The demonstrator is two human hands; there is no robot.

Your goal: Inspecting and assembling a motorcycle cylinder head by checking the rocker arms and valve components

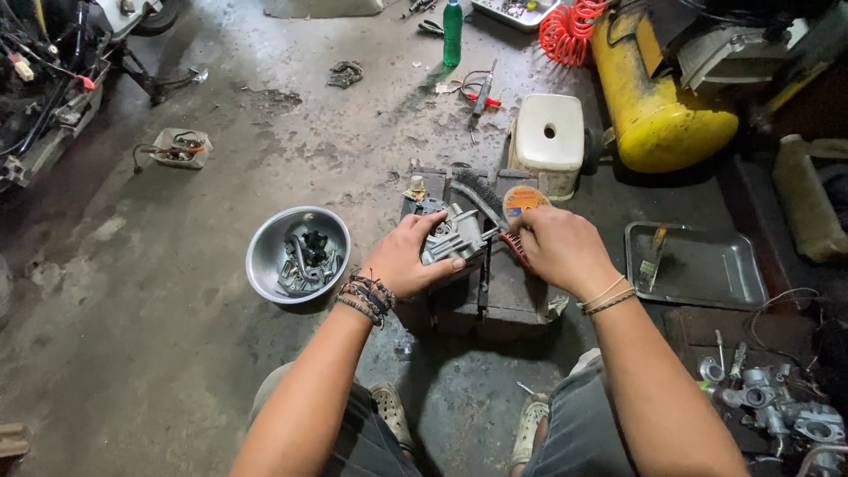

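Note:
My left hand [408, 259] grips a grey metal carburettor body [450, 236] over a dark wooden block [508, 287] on the floor. My right hand [558, 249] is closed on the red handle of a wire brush [477, 196], whose dark bristles lie just behind the carburettor. A small round tin with an orange and blue lid [524, 200] stands on the block beyond my right hand. Both wrists wear bracelets.
A metal bowl [265, 256] holding several small parts sits to the left. A steel tray [707, 265] lies to the right, more carburettor parts [777, 411] at lower right. Farther off are a white plastic stool [549, 137], a yellow compressor tank [649, 97], a green bottle [452, 32] and a motorbike [44, 79].

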